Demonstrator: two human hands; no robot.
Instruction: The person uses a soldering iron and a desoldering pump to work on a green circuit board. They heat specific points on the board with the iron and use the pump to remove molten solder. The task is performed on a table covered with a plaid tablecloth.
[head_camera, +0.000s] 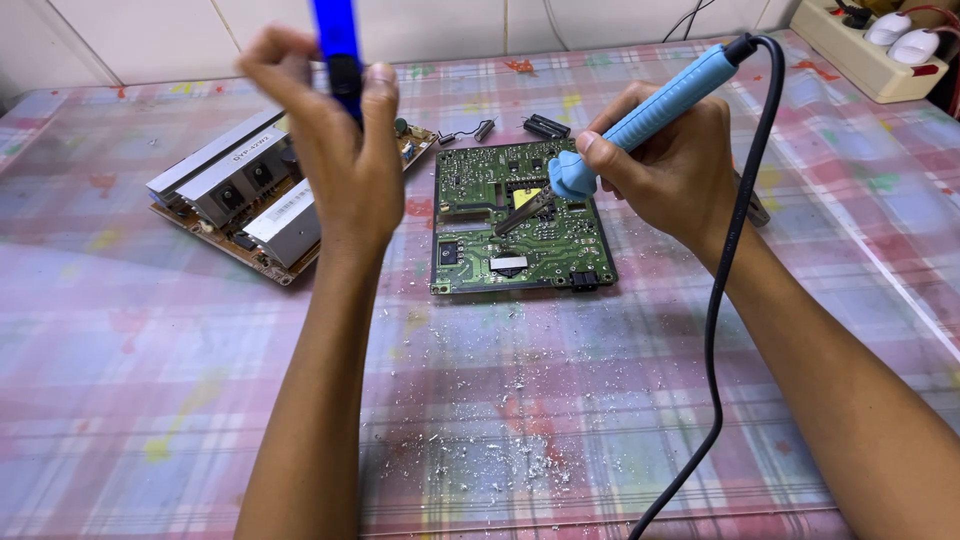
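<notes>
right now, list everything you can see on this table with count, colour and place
green circuit board: one, green, flat at table centre
light blue soldering iron: one, light blue handle with black cord, tip down on the green board
dark blue pen-shaped tool: one, dark blue, blurred, raised above the table
brown board with grey metal heat sinks: one, brown and grey, left of the green board
small black loose parts: a few, black, behind the green board
cream power strip: one, cream with white plugs, far right corner
silvery scraps: many, silvery, near edge
checked plastic table cover: one, pink and blue
left hand: holds the dark blue tool
right hand: grips the soldering iron
</notes>
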